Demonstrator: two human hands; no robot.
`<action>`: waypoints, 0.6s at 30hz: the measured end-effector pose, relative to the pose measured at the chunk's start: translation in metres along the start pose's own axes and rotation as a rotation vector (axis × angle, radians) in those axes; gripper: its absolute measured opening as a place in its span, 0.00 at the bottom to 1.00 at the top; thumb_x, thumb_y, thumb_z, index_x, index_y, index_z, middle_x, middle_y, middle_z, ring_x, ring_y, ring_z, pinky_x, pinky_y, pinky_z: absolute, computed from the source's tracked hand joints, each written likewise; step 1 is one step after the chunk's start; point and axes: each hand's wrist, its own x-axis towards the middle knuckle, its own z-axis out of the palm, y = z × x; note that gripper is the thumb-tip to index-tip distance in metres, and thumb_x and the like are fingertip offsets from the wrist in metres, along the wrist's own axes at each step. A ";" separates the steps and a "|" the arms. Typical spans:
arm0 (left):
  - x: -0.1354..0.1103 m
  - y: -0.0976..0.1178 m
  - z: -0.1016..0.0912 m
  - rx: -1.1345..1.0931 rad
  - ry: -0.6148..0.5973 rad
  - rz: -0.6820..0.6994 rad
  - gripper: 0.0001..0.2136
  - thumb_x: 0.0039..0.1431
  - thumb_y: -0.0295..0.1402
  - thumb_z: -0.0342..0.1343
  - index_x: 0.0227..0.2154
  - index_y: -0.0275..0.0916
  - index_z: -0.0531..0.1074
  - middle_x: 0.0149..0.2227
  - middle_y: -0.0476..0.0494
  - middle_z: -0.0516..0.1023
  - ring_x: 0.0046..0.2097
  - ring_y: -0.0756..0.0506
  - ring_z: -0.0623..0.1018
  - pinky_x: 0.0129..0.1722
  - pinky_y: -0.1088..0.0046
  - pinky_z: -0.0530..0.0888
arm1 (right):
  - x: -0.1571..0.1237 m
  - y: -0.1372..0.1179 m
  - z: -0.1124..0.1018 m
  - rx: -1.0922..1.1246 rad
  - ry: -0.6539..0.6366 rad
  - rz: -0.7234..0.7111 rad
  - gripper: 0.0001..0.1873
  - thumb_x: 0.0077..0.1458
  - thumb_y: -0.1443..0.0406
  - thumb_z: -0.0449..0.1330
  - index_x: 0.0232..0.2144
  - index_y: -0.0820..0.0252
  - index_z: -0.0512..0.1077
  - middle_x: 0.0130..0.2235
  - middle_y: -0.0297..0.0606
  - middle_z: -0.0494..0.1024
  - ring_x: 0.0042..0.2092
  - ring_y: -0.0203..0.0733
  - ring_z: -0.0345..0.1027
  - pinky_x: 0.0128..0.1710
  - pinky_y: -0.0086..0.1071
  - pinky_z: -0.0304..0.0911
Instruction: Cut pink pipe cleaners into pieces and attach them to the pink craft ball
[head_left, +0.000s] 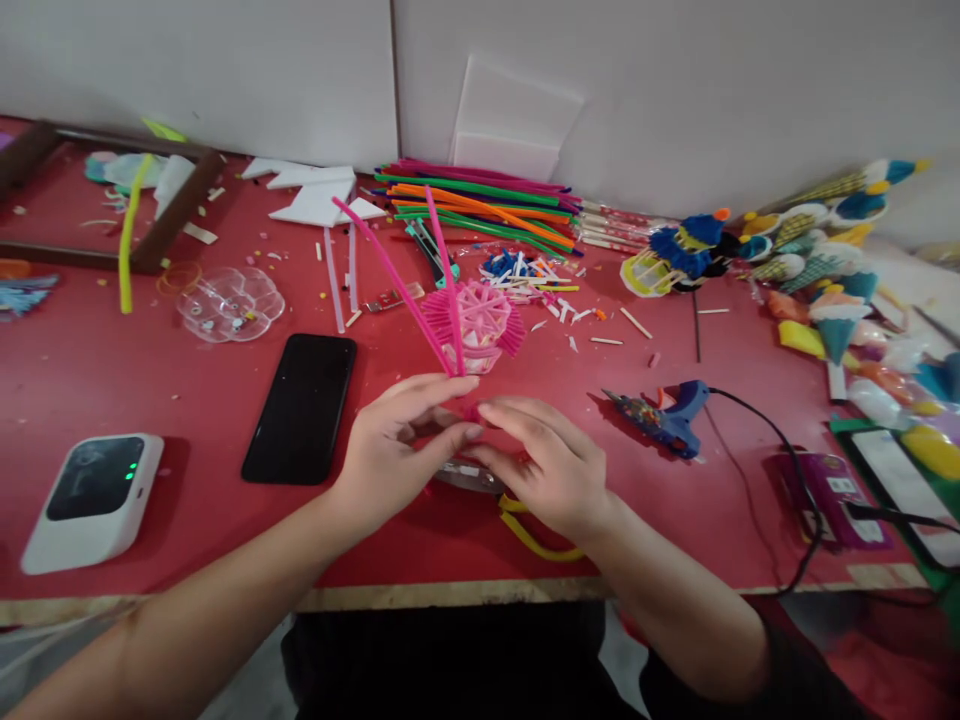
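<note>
My left hand (397,445) and my right hand (547,465) meet above the near part of the red table (150,390). Together their fingertips pinch the lower ends of two long pink straws (420,290), which rise in a V away from me. Just behind the straws sits a pink round straw ornament (474,325) with fringed edges. Under my hands lie scissors with yellow handles (536,540), mostly hidden.
A black phone (301,407) and a white device (94,498) lie to the left. A blue glue gun (664,415) with its cable lies to the right. Coloured straws (480,205), straw cuttings, a clear dish (229,303) and finished paper ornaments (817,260) fill the back.
</note>
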 end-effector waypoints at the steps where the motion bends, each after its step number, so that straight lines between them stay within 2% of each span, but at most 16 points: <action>1: -0.001 -0.001 0.001 0.021 -0.014 0.012 0.16 0.54 0.24 0.65 0.46 0.43 0.80 0.43 0.44 0.79 0.33 0.51 0.83 0.32 0.80 0.82 | -0.002 -0.001 -0.001 0.005 0.001 -0.001 0.13 0.61 0.69 0.63 0.49 0.61 0.73 0.42 0.41 0.84 0.45 0.39 0.79 0.49 0.31 0.76; 7: -0.007 -0.005 0.000 0.124 -0.015 0.136 0.20 0.56 0.23 0.63 0.51 0.46 0.78 0.46 0.44 0.78 0.32 0.53 0.82 0.32 0.81 0.81 | -0.001 -0.001 -0.004 0.040 -0.035 -0.069 0.15 0.62 0.73 0.60 0.51 0.62 0.73 0.41 0.41 0.84 0.44 0.40 0.79 0.49 0.31 0.77; 13: -0.008 -0.003 -0.006 0.375 -0.024 0.255 0.20 0.57 0.22 0.61 0.52 0.45 0.77 0.48 0.44 0.80 0.37 0.52 0.82 0.42 0.76 0.82 | -0.001 -0.001 -0.001 0.097 -0.076 -0.105 0.13 0.64 0.75 0.55 0.49 0.65 0.74 0.43 0.43 0.84 0.47 0.37 0.79 0.52 0.29 0.75; 16: -0.008 -0.002 -0.009 0.390 -0.034 0.244 0.21 0.56 0.21 0.60 0.52 0.43 0.77 0.51 0.40 0.80 0.35 0.53 0.82 0.41 0.78 0.81 | -0.001 0.000 -0.001 0.087 -0.084 -0.142 0.12 0.64 0.74 0.55 0.47 0.67 0.75 0.43 0.44 0.84 0.48 0.37 0.79 0.51 0.29 0.75; 18: -0.007 -0.003 -0.010 0.381 -0.055 0.213 0.21 0.55 0.21 0.61 0.52 0.41 0.76 0.51 0.39 0.81 0.35 0.52 0.82 0.41 0.77 0.81 | 0.000 0.001 -0.001 0.060 -0.091 -0.163 0.11 0.64 0.74 0.56 0.45 0.68 0.76 0.42 0.44 0.85 0.46 0.38 0.79 0.49 0.29 0.76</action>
